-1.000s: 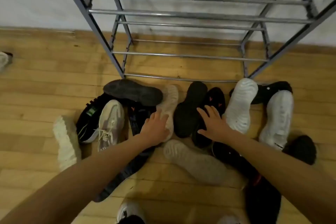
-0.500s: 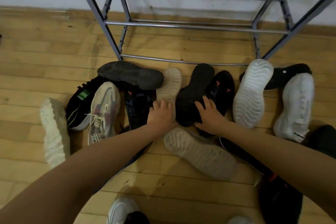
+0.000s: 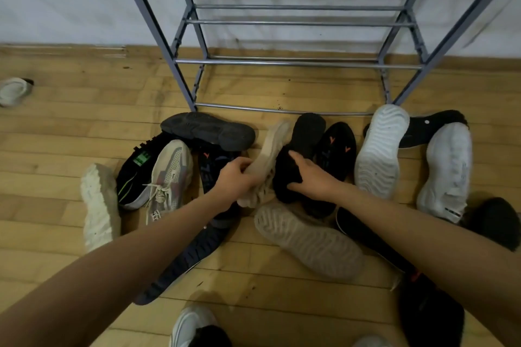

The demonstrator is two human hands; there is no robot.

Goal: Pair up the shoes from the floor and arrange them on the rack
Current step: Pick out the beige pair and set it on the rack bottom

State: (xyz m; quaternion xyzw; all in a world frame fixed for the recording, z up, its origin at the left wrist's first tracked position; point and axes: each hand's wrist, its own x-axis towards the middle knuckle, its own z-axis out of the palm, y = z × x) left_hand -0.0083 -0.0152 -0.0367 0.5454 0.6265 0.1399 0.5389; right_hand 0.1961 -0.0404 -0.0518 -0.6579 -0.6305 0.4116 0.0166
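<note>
Several shoes lie in a jumbled pile on the wooden floor in front of the grey metal rack (image 3: 298,62). My left hand (image 3: 234,180) is closed around a beige shoe (image 3: 270,158) that lies sole-up in the middle of the pile. My right hand (image 3: 310,177) grips a black shoe (image 3: 304,144) right beside it, thumb over its near side. A second beige shoe (image 3: 307,242) lies sole-up just below both hands. The rack's shelves hold nothing.
White-soled shoes (image 3: 380,149) (image 3: 448,169) lie to the right, a grey laced sneaker (image 3: 169,177) and a dark sole (image 3: 208,129) to the left. A lone shoe (image 3: 14,90) sits far left. My own white shoe (image 3: 191,324) shows at the bottom edge.
Both hands went from resting with spread fingers on the pile to closing on shoes: the left on the beige one, the right on the black one. The view has tilted up.
</note>
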